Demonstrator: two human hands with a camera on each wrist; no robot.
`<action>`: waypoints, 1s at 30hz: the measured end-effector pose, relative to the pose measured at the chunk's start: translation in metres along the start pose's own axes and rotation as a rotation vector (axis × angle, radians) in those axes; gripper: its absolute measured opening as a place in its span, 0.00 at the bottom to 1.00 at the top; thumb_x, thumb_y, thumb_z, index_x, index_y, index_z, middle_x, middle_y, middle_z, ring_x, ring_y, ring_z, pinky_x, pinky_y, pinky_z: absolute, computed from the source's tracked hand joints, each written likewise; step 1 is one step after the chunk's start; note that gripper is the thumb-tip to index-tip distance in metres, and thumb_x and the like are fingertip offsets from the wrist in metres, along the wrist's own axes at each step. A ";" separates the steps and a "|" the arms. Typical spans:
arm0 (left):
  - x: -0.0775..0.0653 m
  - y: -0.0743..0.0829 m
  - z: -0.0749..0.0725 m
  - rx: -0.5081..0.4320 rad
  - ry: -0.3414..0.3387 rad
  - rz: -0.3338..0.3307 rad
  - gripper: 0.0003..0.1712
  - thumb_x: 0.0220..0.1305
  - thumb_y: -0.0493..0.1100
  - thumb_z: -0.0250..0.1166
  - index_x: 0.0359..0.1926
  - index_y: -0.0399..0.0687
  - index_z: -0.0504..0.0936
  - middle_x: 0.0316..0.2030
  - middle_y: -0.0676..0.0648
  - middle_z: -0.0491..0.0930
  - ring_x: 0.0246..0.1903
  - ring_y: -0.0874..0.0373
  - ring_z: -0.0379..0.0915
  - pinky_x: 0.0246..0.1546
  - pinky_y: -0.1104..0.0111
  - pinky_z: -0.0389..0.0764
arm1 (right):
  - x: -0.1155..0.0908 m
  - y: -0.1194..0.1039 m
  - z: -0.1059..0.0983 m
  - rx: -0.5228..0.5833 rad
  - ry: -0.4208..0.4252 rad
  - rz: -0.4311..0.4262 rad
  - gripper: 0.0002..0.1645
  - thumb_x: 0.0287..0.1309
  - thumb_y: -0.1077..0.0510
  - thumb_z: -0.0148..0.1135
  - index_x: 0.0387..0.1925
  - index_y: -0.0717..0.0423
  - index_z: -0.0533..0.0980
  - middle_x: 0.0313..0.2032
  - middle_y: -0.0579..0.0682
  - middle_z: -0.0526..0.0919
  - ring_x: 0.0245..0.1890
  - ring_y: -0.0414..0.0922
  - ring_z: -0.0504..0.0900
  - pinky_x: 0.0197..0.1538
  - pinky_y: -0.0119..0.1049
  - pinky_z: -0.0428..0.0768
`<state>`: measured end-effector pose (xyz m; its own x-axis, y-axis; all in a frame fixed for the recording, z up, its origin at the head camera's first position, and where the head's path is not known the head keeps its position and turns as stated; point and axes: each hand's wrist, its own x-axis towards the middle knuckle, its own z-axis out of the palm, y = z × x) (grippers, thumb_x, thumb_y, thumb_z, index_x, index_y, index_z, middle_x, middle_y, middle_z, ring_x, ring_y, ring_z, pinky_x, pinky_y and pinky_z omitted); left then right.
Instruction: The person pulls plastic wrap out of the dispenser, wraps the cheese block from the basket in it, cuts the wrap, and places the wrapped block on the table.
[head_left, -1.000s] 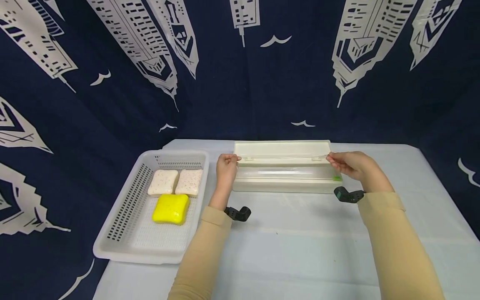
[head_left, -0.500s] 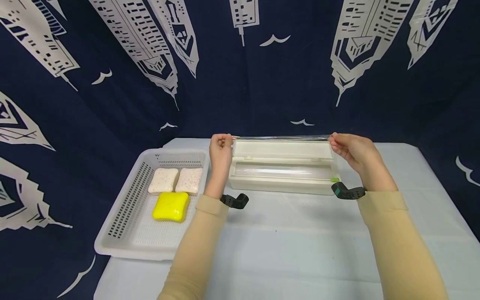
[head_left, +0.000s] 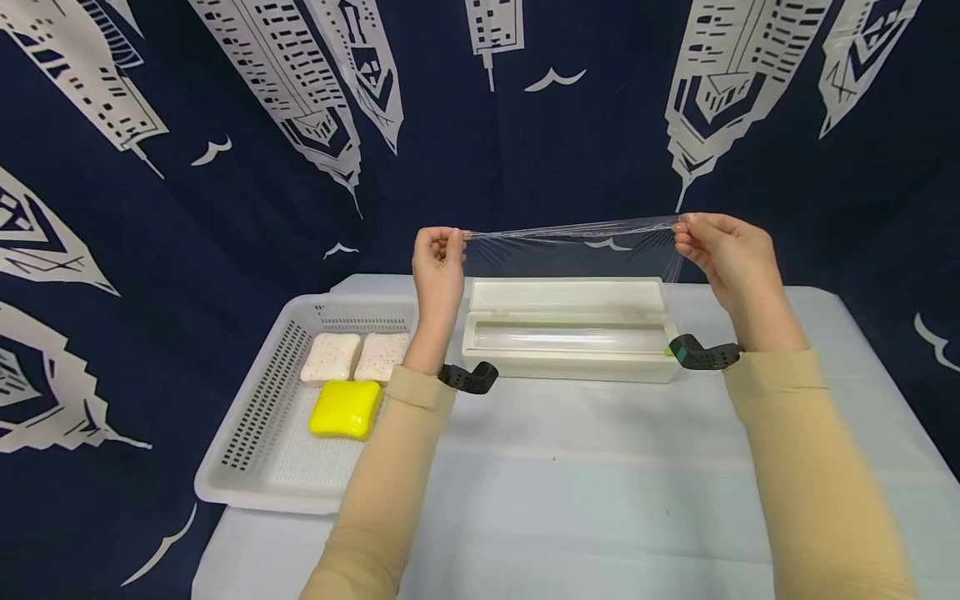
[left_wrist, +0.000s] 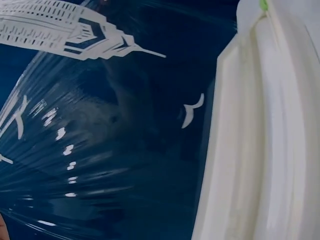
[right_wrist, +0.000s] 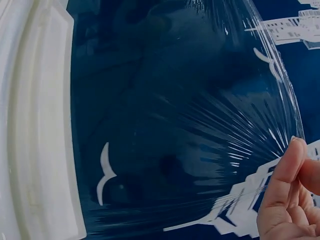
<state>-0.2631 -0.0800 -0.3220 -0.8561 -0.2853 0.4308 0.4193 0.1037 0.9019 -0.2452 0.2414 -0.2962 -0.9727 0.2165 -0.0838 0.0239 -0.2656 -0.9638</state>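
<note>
Table (head_left: 600,500), navy printed curtain (head_left: 450,167) behind, left hand (head_left: 439,271) and right hand (head_left: 733,260) pinching clear film (head_left: 577,229)

Left wrist view: the left grip (left_wrist: 3,229) is cut to a sliver at lower left; the bottom edge cuts the box (left_wrist: 232,145). Head view: the left sleeve (head_left: 390,475) hides the lower-right corner of the tray (head_left: 262,497); a lower-centre speck (head_left: 554,458) is too small to identify.

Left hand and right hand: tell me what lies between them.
Clear plastic film stretches from the left hand to the right hand; the head view shows it, with the dark cloth visible through it.
</note>
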 end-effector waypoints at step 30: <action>-0.033 0.051 -0.034 -0.065 -0.057 0.234 0.05 0.71 0.35 0.58 0.40 0.34 0.74 0.35 0.48 0.83 0.35 0.63 0.78 0.40 0.74 0.78 | -0.079 -0.022 -0.021 0.080 -0.063 -0.095 0.11 0.53 0.58 0.73 0.37 0.58 0.83 0.30 0.47 0.86 0.27 0.38 0.80 0.31 0.24 0.80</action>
<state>-0.2033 -0.0980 -0.2912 -0.7481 -0.2059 0.6308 0.6254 0.0990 0.7740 -0.1640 0.2501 -0.2741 -0.9824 0.1852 0.0259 -0.0854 -0.3209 -0.9433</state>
